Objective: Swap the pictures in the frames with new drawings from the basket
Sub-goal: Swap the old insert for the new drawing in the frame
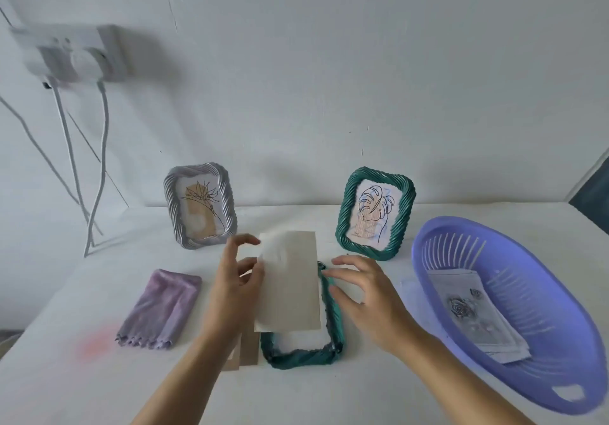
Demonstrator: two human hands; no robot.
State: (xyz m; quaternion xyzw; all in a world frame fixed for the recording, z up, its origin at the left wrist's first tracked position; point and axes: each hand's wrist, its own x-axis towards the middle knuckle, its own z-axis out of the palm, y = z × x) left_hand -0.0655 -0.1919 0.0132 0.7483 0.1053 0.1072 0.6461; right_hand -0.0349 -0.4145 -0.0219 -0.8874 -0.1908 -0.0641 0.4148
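Nearest the camera, on the white table (329, 398), a flat green frame (303, 354) is lying face down or open; which, I cannot tell. Brown card pieces (245, 350) are lying just beside its left edge, partly under the left forearm. Over the upper half of that frame, the left hand (235, 279) is pinching the left edge of a beige sheet (293, 293) between thumb and fingers and holding it raised. A pale, thin layer is showing at the sheet's top left corner. The right hand (365, 299) is hovering wide with fingers spread, holding nothing, above the frame's right side. Its fingertips are close to the sheet's right edge, though contact cannot be told.

Off to the left, a folded purple cloth (161, 309) is lying apart from the hands. On the right, a purple slotted basket (540, 293) is holding a stack of drawings (474, 316), a dark rose showing on top.

Farther back, two frames are standing near the wall: a silver frame (199, 205) with a flower drawing and a standing green frame (375, 214) with a leaf drawing. High on the left wall, cables (102, 148) are hanging from a blurred white socket (72, 52).
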